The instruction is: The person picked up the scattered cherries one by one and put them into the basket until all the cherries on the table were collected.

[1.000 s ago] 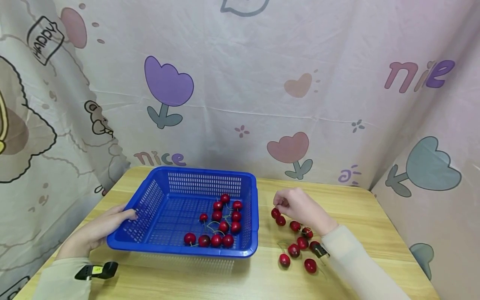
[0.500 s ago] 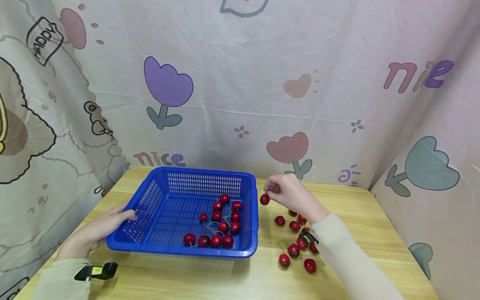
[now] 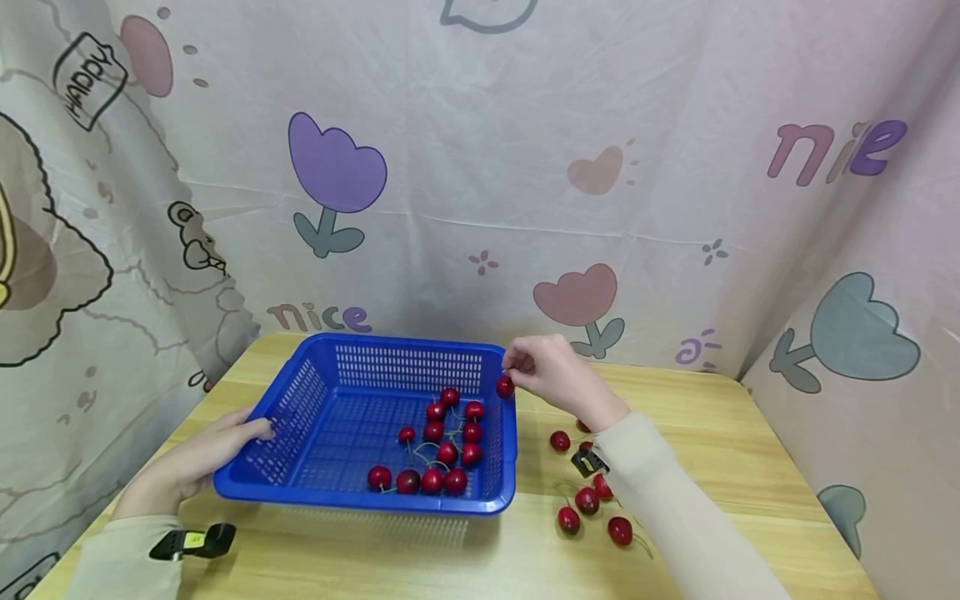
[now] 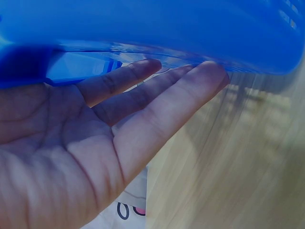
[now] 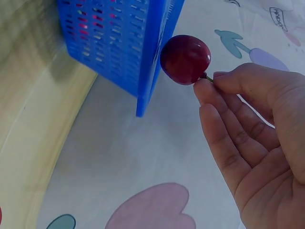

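My right hand (image 3: 558, 375) pinches a dark red cherry (image 5: 185, 59) by its short stem between thumb and fingertips. In the head view that cherry hangs at the right rim of the blue plastic basket (image 3: 300, 497). My left hand (image 3: 191, 462) grips the basket's left side, thumb over the rim; the left wrist view shows its fingers (image 4: 152, 109) under the basket. The basket is perforated and appears raised and tilted at the front. Inside it, several cherries (image 3: 432, 481) with stems lie toward the right side.
Several loose cherries (image 3: 587, 500) lie on the wooden table (image 3: 720, 467) right of the basket, some hidden by the right forearm. A printed cloth (image 3: 465, 167) hangs behind the table and along both sides. Each wrist wears a small black device.
My right hand has lifted one cherry off the table by its stem and carried it up and left to the basket's right rim. The left hand and basket have stayed put.
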